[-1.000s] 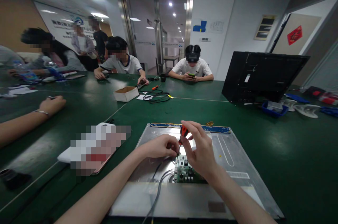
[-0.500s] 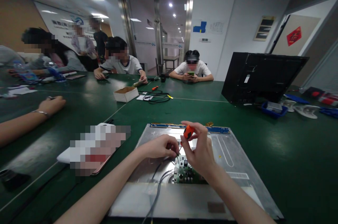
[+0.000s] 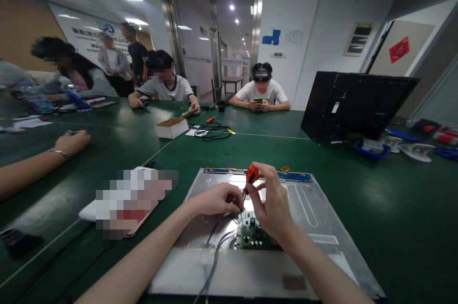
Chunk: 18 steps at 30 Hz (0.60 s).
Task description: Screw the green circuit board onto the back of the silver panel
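A short orange and black screwdriver point(image 3: 252, 175) stands nearly upright, its handle pinched in the fingers of my right hand point(image 3: 274, 204). Its shaft points down at the upper left corner of a green circuit board point(image 3: 252, 237). My left hand point(image 3: 222, 199) is closed by the tip, fingers pinched together; what they hold, if anything, is hidden. Under both hands lies a flat metal display panel point(image 3: 189, 270) with a blue strip board point(image 3: 298, 176) along its far edge. Dark cables point(image 3: 214, 258) run from near the circuit board toward me.
A black monitor point(image 3: 358, 106) stands at the right, beside a blue tray point(image 3: 372, 150). Farther off are a white box point(image 3: 171, 128), coiled black cable point(image 3: 214, 133) and another screwdriver point(image 3: 212, 120). A co-worker's hand point(image 3: 73, 142) rests at left, past a blurred pale object point(image 3: 91, 208).
The screwdriver handle has tipped slightly left and more upright, with my right-hand fingers shifting around it. My left hand has stayed in place.
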Each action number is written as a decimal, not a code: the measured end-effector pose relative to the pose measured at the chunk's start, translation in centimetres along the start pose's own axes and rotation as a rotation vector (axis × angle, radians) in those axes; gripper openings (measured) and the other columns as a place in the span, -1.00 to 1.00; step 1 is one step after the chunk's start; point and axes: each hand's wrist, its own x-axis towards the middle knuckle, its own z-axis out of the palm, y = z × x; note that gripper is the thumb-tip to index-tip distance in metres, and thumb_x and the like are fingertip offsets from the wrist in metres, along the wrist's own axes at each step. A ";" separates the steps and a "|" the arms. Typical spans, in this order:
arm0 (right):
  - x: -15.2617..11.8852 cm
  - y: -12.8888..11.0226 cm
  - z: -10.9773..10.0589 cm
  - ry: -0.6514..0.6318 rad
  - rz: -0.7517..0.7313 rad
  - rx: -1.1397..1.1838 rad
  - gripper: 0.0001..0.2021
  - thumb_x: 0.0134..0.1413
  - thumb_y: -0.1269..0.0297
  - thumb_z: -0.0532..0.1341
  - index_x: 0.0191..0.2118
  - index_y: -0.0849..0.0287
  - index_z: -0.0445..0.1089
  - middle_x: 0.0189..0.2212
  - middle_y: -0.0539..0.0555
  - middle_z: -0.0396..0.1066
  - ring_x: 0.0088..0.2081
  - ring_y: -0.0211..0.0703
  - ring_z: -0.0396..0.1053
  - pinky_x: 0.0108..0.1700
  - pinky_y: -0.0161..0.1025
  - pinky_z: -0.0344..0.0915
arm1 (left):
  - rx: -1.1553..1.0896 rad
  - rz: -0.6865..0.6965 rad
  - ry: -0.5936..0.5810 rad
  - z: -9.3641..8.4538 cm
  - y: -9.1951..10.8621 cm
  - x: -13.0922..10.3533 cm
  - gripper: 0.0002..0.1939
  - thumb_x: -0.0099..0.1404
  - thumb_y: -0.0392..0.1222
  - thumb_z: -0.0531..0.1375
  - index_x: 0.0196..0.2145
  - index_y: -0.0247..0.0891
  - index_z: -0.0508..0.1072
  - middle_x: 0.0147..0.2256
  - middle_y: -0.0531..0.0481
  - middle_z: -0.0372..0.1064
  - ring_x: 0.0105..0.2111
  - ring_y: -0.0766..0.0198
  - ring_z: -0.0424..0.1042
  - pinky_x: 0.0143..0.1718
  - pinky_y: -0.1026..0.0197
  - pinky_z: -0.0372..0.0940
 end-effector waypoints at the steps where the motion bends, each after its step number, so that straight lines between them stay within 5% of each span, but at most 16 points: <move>1: 0.0 0.0 0.0 0.025 -0.004 0.008 -0.61 0.29 0.39 0.11 0.19 0.07 0.12 -0.06 0.18 0.30 -0.19 -0.11 0.40 -0.37 -0.24 0.49 | 0.006 -0.003 0.000 0.0 0.0 0.0 -0.95 0.06 -0.30 0.27 -0.43 -0.26 0.50 -0.48 0.11 0.38 -0.44 0.29 0.30 -0.38 0.29 0.18; 5: 0.1 0.0 0.1 0.092 -0.010 0.004 -0.66 0.25 0.37 0.18 0.10 0.04 0.16 -0.13 0.11 0.25 -0.30 -0.18 0.36 -0.42 -0.27 0.46 | 0.020 -0.011 0.007 -0.1 0.0 0.1 -0.97 0.05 -0.29 0.28 -0.46 -0.27 0.50 -0.50 0.11 0.37 -0.45 0.30 0.30 -0.38 0.30 0.17; 13: -0.1 0.0 -0.2 -0.021 -0.010 -0.050 -0.60 0.30 0.42 0.06 0.21 0.06 0.17 -0.07 0.19 0.30 -0.20 -0.07 0.42 -0.28 -0.11 0.49 | 0.005 0.003 -0.015 -0.1 0.2 0.0 -0.91 0.05 -0.32 0.26 -0.41 -0.26 0.51 -0.46 0.10 0.41 -0.44 0.30 0.30 -0.40 0.31 0.18; 18: 0.0 0.1 -0.1 0.012 -0.037 -0.027 -0.59 0.23 0.40 0.16 0.17 0.06 0.16 -0.15 0.15 0.40 -0.22 -0.08 0.44 -0.34 -0.19 0.47 | -0.015 0.002 0.003 0.0 -0.1 0.0 -0.92 0.04 -0.29 0.26 -0.43 -0.26 0.51 -0.48 0.09 0.38 -0.45 0.29 0.30 -0.40 0.29 0.18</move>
